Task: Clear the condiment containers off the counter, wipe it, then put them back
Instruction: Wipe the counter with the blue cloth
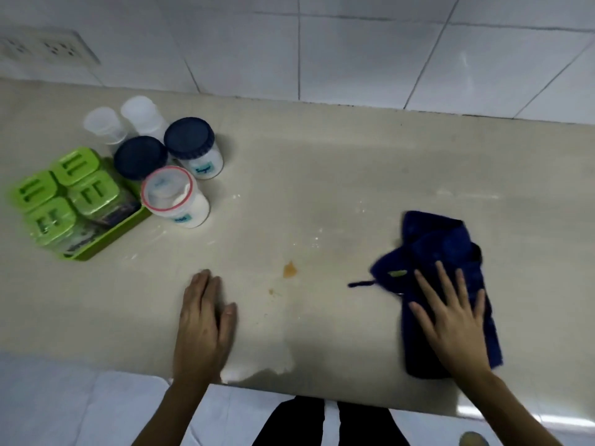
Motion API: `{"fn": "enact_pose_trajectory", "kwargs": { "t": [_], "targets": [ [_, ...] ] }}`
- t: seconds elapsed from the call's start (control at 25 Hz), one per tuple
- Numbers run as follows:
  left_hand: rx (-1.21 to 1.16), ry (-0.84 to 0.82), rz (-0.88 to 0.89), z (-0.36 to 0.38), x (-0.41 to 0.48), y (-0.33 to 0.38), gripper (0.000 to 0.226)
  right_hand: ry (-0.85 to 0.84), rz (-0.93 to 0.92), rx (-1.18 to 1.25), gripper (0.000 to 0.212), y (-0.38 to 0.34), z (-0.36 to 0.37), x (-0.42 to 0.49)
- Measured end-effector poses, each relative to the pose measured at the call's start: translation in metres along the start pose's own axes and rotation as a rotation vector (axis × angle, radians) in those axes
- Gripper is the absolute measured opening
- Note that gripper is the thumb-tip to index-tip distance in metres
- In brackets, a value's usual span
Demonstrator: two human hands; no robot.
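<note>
Hands flat: right hand (450, 320) on cloth (447, 252), left hand (203, 320) on counter (322, 175).

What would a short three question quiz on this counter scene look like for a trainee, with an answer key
1. True or false: the right hand lies flat on the blue cloth.
2. Which is nearest the orange stain? A) the green tray B) the left hand C) the wall socket
3. Fill in: the jar with the red-rimmed lid stands just to the ____ of the tray.

Key: 1 true; 2 B; 3 right.
</note>
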State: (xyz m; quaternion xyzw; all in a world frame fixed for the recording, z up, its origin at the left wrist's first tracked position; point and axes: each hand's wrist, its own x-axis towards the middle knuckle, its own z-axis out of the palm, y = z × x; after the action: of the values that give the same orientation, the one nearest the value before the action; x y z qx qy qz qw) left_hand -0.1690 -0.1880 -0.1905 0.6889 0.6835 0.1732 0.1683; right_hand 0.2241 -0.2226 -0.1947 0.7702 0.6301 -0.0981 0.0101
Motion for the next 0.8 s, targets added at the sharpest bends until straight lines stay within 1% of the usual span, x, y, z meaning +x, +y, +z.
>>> {"fn": "enact_pose_trajectory", "kwargs": {
  "t": [0.04, 0.08, 0.12, 0.16, 0.28, 0.32, 0.36, 0.4, 0.48, 0.56, 0.68, 0.72, 0.76, 0.8],
  "targets": [
    [-0.006, 0.005, -0.011, 0.000, 0.001, 0.000, 0.058, -0.005, 0.046, -0.003, 0.071, 0.002, -0.002, 0.001],
    [-0.012, 0.007, -0.027, 0.000, 0.001, -0.002, 0.058, -0.003, 0.051, -0.021, 0.071, -0.013, -0.002, 0.004],
    [-0.020, 0.012, -0.040, 0.000, 0.002, -0.003, 0.058, 0.006, 0.013, -0.041, 0.069, -0.040, 0.000, 0.007],
    [-0.028, 0.021, -0.044, 0.001, 0.001, -0.005, 0.057, 0.016, -0.069, -0.046, 0.065, -0.075, 0.005, 0.010],
    [-0.034, 0.041, -0.038, 0.003, 0.001, -0.007, 0.055, 0.037, -0.407, -0.048, 0.058, -0.188, 0.022, 0.021],
    [-0.029, 0.040, -0.044, 0.004, 0.001, -0.007, 0.054, 0.024, -0.464, -0.039, 0.057, -0.216, 0.025, 0.026],
    [-0.018, 0.038, -0.051, 0.005, 0.000, -0.007, 0.054, 0.009, -0.480, -0.021, 0.056, -0.231, 0.025, 0.031],
    [-0.001, 0.041, -0.053, 0.005, 0.000, -0.007, 0.055, 0.007, -0.479, -0.015, 0.056, -0.234, 0.026, 0.037],
    [0.006, 0.044, -0.048, 0.004, 0.003, -0.007, 0.057, 0.036, -0.452, -0.017, 0.056, -0.202, 0.024, 0.047],
    [0.000, 0.043, -0.037, 0.003, 0.003, -0.007, 0.059, 0.057, -0.316, -0.010, 0.059, -0.138, 0.013, 0.057],
    [-0.032, 0.049, -0.050, 0.002, 0.003, -0.005, 0.060, -0.001, -0.085, 0.024, 0.070, -0.050, -0.006, 0.064],
    [-0.055, 0.050, -0.065, 0.002, 0.002, -0.004, 0.060, -0.005, -0.030, 0.021, 0.071, -0.044, -0.008, 0.064],
    [-0.074, 0.053, -0.073, 0.001, 0.002, -0.006, 0.061, 0.005, 0.011, 0.003, 0.070, -0.056, -0.005, 0.062],
    [-0.086, 0.060, -0.072, 0.001, 0.001, -0.005, 0.061, 0.024, 0.012, -0.014, 0.068, -0.077, -0.001, 0.059]
  ]
}}
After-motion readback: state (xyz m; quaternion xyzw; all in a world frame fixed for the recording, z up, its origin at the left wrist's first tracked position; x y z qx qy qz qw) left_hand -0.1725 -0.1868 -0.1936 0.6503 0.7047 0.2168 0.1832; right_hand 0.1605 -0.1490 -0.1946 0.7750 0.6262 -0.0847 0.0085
